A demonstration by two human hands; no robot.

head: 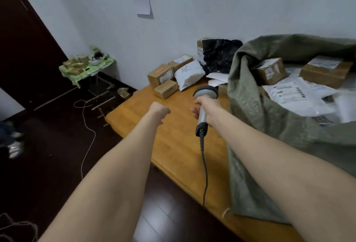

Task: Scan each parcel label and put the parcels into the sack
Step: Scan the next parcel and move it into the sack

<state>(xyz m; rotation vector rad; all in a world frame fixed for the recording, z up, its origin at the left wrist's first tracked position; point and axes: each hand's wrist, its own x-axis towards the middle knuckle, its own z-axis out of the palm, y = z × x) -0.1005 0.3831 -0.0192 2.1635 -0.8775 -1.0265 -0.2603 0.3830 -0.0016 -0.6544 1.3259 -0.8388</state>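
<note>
Two hands reach out over the worktop (173, 141), one of them gripping the scanner (205, 91).
At far left we see a small side table (76, 77) under a green cloth, well apart from the work. Next, the left hand (159, 109) hovers above the wood, clenched into a fist and holding nothing. Beyond it, by the wall, we find a brown box (160, 75) with a red scan line across its top. A smaller box (166, 88) sits just in front and a white mailer (189, 75) lies beside them. The right hand (207, 107) grasps the scanner's grey handle, head pointing at that pile, and the cable (204, 164) trails down. At right the green sack (260, 122) lies open on the worktop, with cardboard boxes (269, 71) and labelled white pouches (294, 95) already inside.
</note>
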